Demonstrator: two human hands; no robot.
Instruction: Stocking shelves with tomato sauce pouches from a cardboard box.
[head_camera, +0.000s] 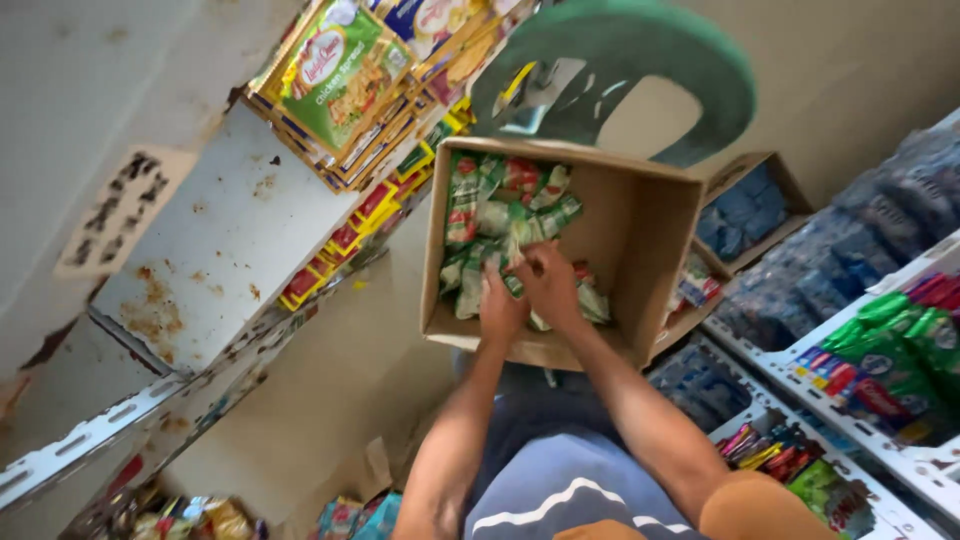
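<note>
Hands in cardboard box (640, 240): left hand (499, 308), right hand (548, 283) grip green sachets (490, 215).

The box (640, 230) is open on top; its right half is bare. Sachets (500, 220) fill the left half, and the chair (640, 50) stands just behind.

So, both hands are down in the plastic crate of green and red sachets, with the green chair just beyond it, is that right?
Not quite: the head view shows a brown cardboard box, not a plastic crate. The left hand and right hand are down among the green and red sachets in it, with the green chair just beyond.
</note>
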